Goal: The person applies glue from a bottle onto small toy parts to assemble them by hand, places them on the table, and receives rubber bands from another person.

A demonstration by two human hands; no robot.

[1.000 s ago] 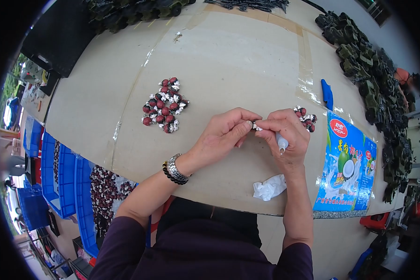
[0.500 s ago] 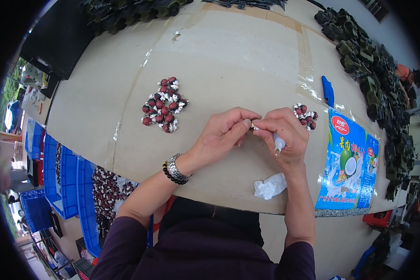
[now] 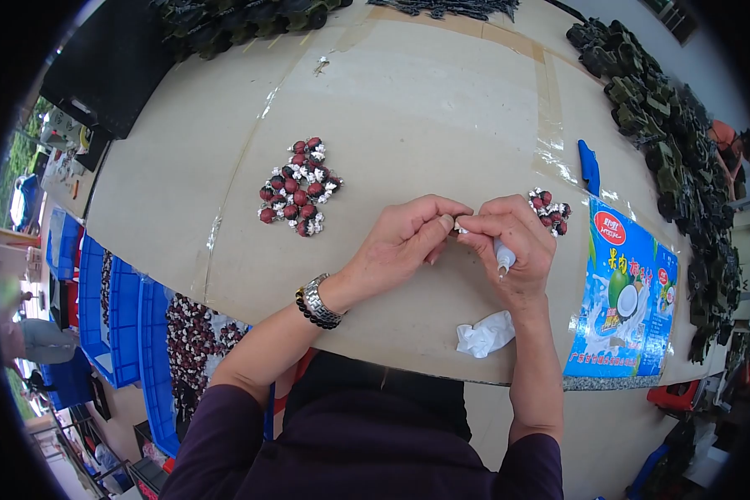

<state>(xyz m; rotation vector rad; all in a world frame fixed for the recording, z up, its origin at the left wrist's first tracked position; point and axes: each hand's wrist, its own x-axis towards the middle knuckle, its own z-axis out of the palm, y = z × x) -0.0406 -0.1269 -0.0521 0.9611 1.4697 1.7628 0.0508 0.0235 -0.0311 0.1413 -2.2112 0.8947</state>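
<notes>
Over the table, my left hand (image 3: 404,237) and my right hand (image 3: 518,250) meet at the fingertips, both closed in a pinch. Between them is a small piece (image 3: 458,227), partly pale, mostly covered by the fingers. A small white squeeze bottle (image 3: 504,257) with a narrow nozzle rests in my right hand, its tip pointing down toward me. Left of my hands lies a cluster of small dark-red and black balls with white, crumpled-looking parts (image 3: 296,187). A smaller group of the same pieces (image 3: 550,212) sits just beyond my right hand.
A crumpled white tissue (image 3: 485,334) lies near the table's front edge. To the right are a blue printed sheet (image 3: 621,292) and a blue-handled tool (image 3: 588,167). Green toy vehicles (image 3: 671,167) line the right edge. Blue bins (image 3: 154,358) with many pieces stand at left.
My hands keep nearly the same pinch, with only slight finger movement. The view has shifted a little. Part of a person in grey clothing has come into view at the far left.
</notes>
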